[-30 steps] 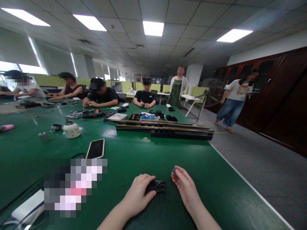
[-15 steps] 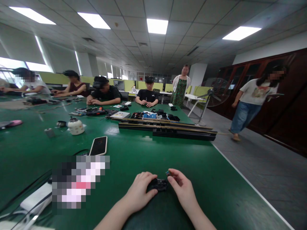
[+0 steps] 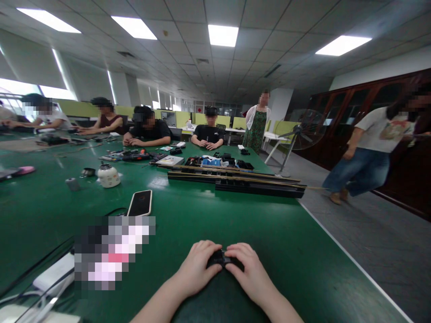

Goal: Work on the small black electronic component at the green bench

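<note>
A small black device (image 3: 217, 259) with an uneven top lies low over the green table, between my two hands. My left hand (image 3: 199, 264) curls round its left end, with the thumb along the near side and the fingers over the far side. At the other end, my right hand (image 3: 247, 267) closes in the same way, its thumb and fingertips against the device. A tiny bluish bit shows by the right fingertips, too small to name. Much of the device is hidden under the fingers.
On the green table (image 3: 188, 215) a phone (image 3: 140, 203) lies left of my hands, near a white power strip (image 3: 55, 271) with cables. A patterned jar (image 3: 108, 176) stands farther back. Long black rails (image 3: 259, 188) lie ahead. Several people sit or stand beyond; one walks at right.
My right hand has moved left and down from beside the device onto its right end. The small bluish-green piece in its fingertips is now mostly hidden. My left hand stays in place.
</note>
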Available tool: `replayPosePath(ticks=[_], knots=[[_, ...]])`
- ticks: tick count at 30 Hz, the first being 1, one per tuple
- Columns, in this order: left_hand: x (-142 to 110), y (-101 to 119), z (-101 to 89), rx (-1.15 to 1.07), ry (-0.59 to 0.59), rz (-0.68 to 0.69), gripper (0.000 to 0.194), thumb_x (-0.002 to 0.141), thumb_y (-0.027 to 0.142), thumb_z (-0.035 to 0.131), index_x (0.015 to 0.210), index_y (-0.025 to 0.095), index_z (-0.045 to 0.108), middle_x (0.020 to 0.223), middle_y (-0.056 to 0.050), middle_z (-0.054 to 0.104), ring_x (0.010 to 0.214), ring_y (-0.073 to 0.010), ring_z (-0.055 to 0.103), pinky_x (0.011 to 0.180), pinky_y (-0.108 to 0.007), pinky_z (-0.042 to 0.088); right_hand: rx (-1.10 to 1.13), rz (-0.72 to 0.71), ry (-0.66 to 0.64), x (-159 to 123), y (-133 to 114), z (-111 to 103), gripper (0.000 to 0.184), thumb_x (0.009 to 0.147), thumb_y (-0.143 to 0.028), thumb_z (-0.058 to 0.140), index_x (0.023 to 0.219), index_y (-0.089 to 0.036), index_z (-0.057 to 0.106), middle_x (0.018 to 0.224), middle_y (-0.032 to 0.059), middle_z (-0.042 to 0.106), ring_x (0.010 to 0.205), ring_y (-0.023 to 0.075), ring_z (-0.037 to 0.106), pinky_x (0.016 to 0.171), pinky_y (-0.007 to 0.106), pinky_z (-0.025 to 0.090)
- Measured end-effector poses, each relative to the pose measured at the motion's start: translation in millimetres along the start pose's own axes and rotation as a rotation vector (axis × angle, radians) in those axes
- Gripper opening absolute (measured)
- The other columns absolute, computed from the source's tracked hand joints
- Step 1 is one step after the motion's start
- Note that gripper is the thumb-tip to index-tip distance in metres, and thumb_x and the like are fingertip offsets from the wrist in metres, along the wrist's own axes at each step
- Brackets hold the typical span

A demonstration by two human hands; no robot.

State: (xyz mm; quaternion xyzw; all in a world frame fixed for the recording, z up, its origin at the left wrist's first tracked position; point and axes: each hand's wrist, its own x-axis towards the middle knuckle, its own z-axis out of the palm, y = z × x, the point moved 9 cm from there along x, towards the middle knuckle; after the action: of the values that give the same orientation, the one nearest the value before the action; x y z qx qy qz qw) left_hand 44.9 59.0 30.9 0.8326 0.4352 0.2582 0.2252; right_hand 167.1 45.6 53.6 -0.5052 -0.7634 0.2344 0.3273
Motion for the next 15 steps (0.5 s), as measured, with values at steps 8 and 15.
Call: replayPosePath(ticks=[8, 15], knots=[[-1.4, -1.3, 1.5, 0.001, 0.011, 0.020, 0.038, 0.079, 0.021, 0.061, 0.115, 0.025, 0.052, 0.108, -0.003, 0.057, 0.101, -0.0205, 0.051, 0.090, -0.034, 0.037, -0.120, 0.031, -0.079, -1.3, 0.3, 4.8, 0.018, 0.081, -0.028, 0.056, 0.096, -0.026, 0.065, 0.109, 0.0045, 0.065, 0.109, 0.0232, 0.052, 0.096, 0.041, 0.037], [-1.1, -0.7, 0.9, -0.018, 0.006, 0.009, 0.036, 0.080, 0.021, 0.059, 0.115, 0.025, 0.052, 0.108, -0.004, 0.057, 0.101, -0.0214, 0.050, 0.090, -0.035, 0.037, -0.147, 0.004, -0.087, -3.6, -2.6, 5.7, 0.020, 0.081, -0.026, 0.054, 0.099, -0.026, 0.065, 0.113, 0.0051, 0.064, 0.111, 0.0239, 0.051, 0.097, 0.042, 0.035]])
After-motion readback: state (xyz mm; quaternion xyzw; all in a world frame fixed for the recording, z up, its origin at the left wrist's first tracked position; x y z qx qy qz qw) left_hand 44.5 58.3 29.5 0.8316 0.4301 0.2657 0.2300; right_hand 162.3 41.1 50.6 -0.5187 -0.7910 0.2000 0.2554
